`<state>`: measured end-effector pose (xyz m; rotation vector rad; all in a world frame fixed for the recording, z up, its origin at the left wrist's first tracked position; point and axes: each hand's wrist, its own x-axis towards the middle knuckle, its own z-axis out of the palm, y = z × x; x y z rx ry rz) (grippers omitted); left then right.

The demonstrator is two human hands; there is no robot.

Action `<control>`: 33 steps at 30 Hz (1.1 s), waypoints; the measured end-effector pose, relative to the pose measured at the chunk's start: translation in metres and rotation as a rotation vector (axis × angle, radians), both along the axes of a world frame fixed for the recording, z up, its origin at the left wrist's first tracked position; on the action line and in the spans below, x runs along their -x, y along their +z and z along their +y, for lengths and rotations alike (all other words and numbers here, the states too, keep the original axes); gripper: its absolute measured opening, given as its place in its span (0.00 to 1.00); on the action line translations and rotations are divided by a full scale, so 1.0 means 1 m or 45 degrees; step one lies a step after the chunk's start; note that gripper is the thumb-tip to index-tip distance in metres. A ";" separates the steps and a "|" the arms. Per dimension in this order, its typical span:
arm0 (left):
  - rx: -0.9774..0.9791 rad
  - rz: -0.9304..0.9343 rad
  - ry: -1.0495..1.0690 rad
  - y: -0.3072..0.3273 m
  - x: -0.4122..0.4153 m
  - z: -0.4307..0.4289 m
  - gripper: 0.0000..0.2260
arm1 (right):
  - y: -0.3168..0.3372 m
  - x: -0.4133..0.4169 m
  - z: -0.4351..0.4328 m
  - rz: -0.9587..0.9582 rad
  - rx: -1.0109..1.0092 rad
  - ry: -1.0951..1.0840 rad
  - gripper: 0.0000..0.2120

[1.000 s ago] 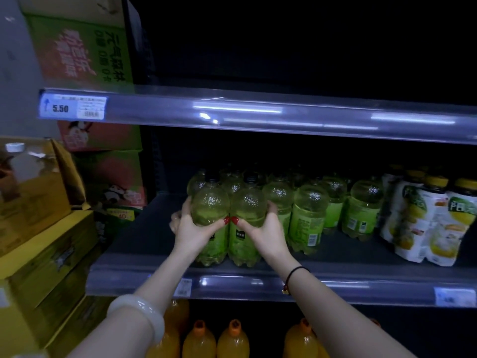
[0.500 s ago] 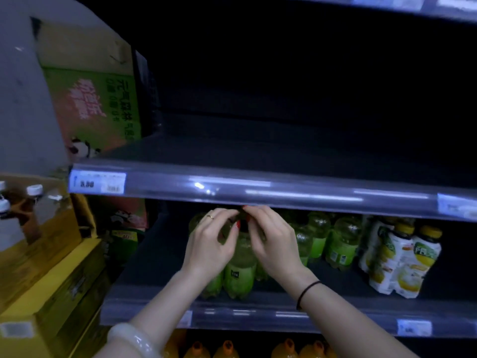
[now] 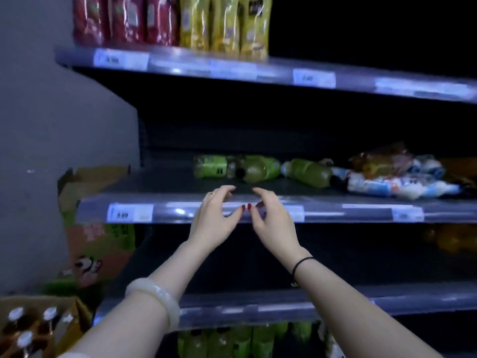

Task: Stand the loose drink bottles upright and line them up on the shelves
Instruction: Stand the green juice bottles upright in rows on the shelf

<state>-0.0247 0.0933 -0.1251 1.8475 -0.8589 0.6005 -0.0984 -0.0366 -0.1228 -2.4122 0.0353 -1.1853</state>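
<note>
Three green drink bottles lie on their sides on the middle shelf: one with a green label, one with its black cap facing me, and one further right. White and blue bottles lie in a heap beyond them. My left hand and my right hand hover side by side at the shelf's front rail, fingers curled and apart, holding nothing. They are just in front of and below the lying green bottles, not touching them.
Red and yellow packs stand on the top shelf. Upright green bottles show on the shelf at the bottom edge. Cardboard cartons are stacked left of the shelving, and an open box of white-capped bottles sits at lower left.
My hands let go of the upright green bottles on the lower shelf and rose to the shelf above. The view tilted upward, bringing the lying bottles into sight.
</note>
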 end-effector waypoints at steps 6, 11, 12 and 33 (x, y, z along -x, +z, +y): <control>-0.032 0.105 -0.030 0.073 -0.025 -0.035 0.21 | 0.073 -0.003 -0.054 0.121 -0.034 -0.116 0.20; -0.195 0.225 -0.012 0.078 -0.071 -0.090 0.29 | 0.083 -0.036 -0.115 0.398 0.016 -0.224 0.22; -0.251 0.276 -0.001 0.078 -0.084 -0.102 0.31 | 0.085 -0.045 -0.130 0.466 0.050 -0.279 0.22; -0.490 0.397 0.186 0.103 -0.161 -0.176 0.37 | 0.122 -0.108 -0.259 1.003 -0.084 -0.535 0.45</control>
